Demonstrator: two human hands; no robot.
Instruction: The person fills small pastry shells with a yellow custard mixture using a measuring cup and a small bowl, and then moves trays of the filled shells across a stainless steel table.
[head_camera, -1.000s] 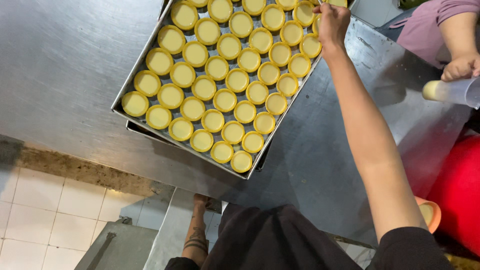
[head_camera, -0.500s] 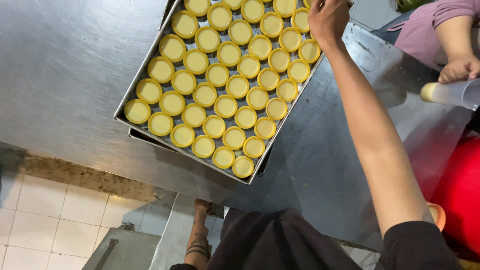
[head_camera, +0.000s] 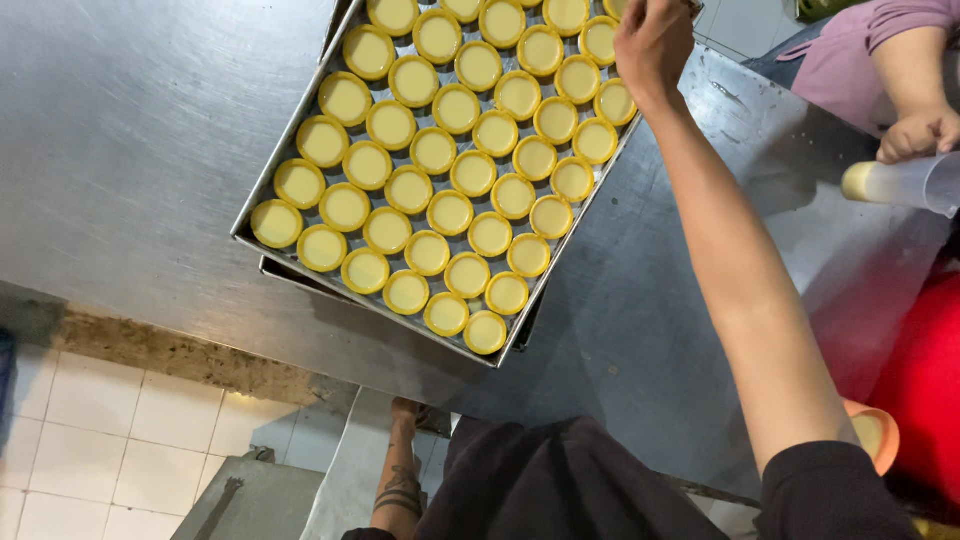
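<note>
The tray (head_camera: 300, 160) is a shallow rectangular metal pan, set at a slant on the steel table (head_camera: 130, 150), with a second pan's edge showing just beneath its near side. It is packed with small round tart shells (head_camera: 450, 212) in yellow cups, each filled level with pale custard, lined up in close diagonal rows that touch one another. The nearest corner of the tray reaches toward the table's front edge.

The right hand (head_camera: 652, 42) is at the tray's far right corner, over the last cups, seen from the back with the fingers curled down. Whether it grips the rim, a cup or nothing cannot be told, since the fingertips are hidden behind the hand. The top of the tray is cut off by the frame, so the far rows show only in part. The left hand is out of sight; only a tattooed forearm (head_camera: 400, 480) hangs below the table edge, cut off at the bottom.

At the right, another person's hand (head_camera: 915, 132), with a mauve sleeve above it, holds a clear jug (head_camera: 900, 182) of pale liquid tipped on its side over the table. A red round thing (head_camera: 925, 390) sits at the right edge, partly hidden, with an orange cup (head_camera: 872, 432) beside the person's right arm. White floor tiles (head_camera: 90, 420) lie below.
</note>
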